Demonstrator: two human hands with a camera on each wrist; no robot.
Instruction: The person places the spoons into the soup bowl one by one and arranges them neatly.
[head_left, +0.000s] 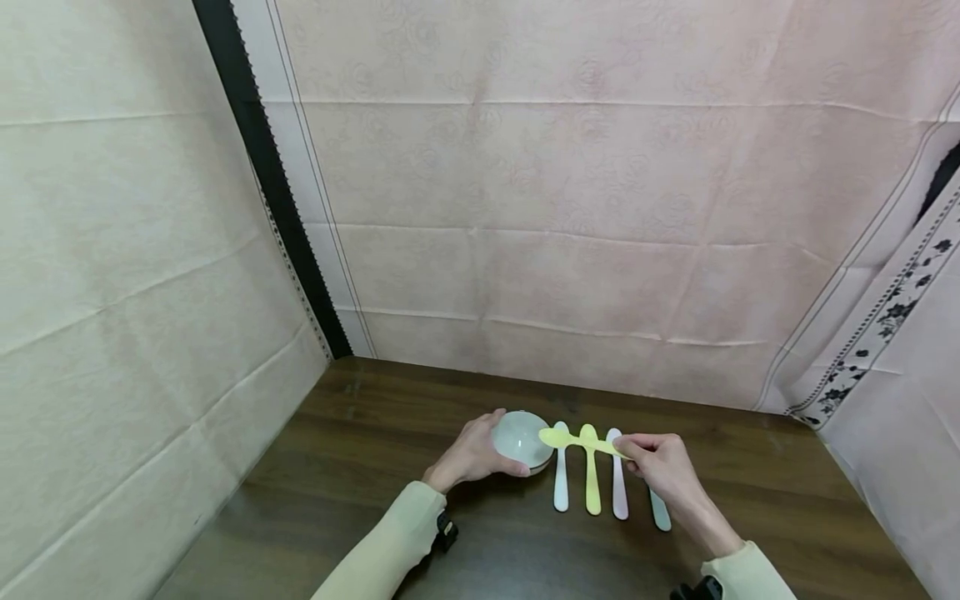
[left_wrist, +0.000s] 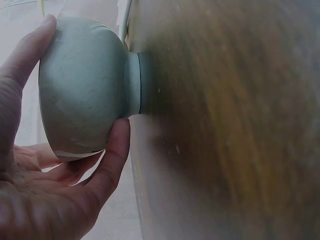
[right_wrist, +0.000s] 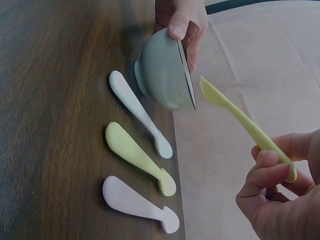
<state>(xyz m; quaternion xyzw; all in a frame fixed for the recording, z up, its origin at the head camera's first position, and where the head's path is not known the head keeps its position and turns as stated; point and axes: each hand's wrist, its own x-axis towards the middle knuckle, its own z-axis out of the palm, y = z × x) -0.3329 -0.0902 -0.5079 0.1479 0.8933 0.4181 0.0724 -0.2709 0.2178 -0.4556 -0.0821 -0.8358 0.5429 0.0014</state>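
A pale green bowl (head_left: 520, 438) stands upright on the wooden table, and my left hand (head_left: 477, 450) holds it by its side. In the left wrist view the thumb and fingers curl around the bowl (left_wrist: 85, 85), whose foot meets the tabletop. My right hand (head_left: 663, 467) pinches a yellow spoon (right_wrist: 245, 117) by the end of its handle. The spoon's head points left, at the bowl's right rim in the head view. Below it lie a white spoon (head_left: 561, 479), another yellow spoon (head_left: 592, 483) and a lilac spoon (head_left: 618, 487), side by side.
A light blue spoon (head_left: 659, 510) lies at the right end of the row, partly hidden by the right hand. The dark wooden table (head_left: 360, 433) is bordered by a cloth wall (head_left: 562, 275) behind and a cloth panel (head_left: 150, 333) at the left.
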